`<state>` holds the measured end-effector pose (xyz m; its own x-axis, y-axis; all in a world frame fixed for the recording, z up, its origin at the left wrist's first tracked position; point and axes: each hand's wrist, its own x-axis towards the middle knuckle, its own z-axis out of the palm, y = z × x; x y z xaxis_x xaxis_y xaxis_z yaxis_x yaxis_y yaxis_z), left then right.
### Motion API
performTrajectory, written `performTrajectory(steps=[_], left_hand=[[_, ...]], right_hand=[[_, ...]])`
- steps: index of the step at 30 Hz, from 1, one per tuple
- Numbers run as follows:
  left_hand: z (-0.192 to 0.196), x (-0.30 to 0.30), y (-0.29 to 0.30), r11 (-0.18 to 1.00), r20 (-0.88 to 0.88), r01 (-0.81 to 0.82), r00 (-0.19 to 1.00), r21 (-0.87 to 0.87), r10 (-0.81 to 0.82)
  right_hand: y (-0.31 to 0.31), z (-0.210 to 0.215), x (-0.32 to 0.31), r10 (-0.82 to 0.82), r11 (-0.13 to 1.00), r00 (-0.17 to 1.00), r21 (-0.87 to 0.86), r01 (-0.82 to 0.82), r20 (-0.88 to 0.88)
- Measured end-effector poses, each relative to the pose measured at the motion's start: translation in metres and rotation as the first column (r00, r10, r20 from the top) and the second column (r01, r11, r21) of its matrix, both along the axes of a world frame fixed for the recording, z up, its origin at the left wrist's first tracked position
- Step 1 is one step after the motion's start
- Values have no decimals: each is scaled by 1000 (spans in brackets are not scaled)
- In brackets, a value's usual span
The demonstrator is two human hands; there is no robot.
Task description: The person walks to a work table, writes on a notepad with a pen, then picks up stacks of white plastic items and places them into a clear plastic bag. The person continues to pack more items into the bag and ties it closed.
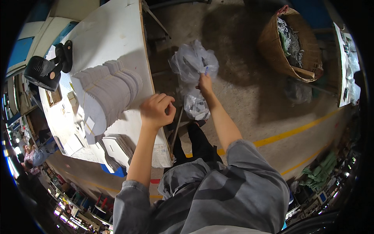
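Head view, looking down: at upper centre of the frame, the right hand (pixel 205 82) pinches a crumpled clear plastic bag (pixel 193 64) at its middle, its long axis running down toward the concrete floor (pixel 253 97). The left hand (pixel 156 111), curled closed and seemingly empty, sits at centre left by the white desk (pixel 113 31) edge, beside stacked grey cutouts (pixel 111 91). The bag lies up and right of it, nearer the right grip.

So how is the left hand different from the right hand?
The left hand is curled shut, empty, by the white table edge; the right hand reaches out farther and grips a crinkly clear plastic bag over the floor. Both are bare, with grey sleeves pushed up.
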<state>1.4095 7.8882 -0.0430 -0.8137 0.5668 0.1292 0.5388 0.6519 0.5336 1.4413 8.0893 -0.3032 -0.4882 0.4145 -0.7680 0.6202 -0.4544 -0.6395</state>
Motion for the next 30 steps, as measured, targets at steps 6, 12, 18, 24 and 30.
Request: performTrajectory(steps=[6, 12, 18, 24, 30], left_hand=[[1, -6, 4, 999, 6, 24, 1000, -45, -24], [-3, 0, 3, 998, 24, -42, 999, -38, 43], [-5, -6, 0, 998, -7, 40, 999, -51, -40], [-10, -7, -6, 990, -11, 68, 998, -125, -70], [-9, -4, -5, 977, 10, 51, 999, -208, -50]], right_hand=[[-21, -97, -16, 579, 791, 792, 104, -603, 193], [-6, -77, -8, 645, 566, 721, 474, -674, 254], [62, -186, 90, -163, 953, 958, 290, 91, 234], [32, -207, 146, 348, 897, 900, 186, -401, 262], [-15, -207, 94, 893, 153, 176, 89, -984, 415]])
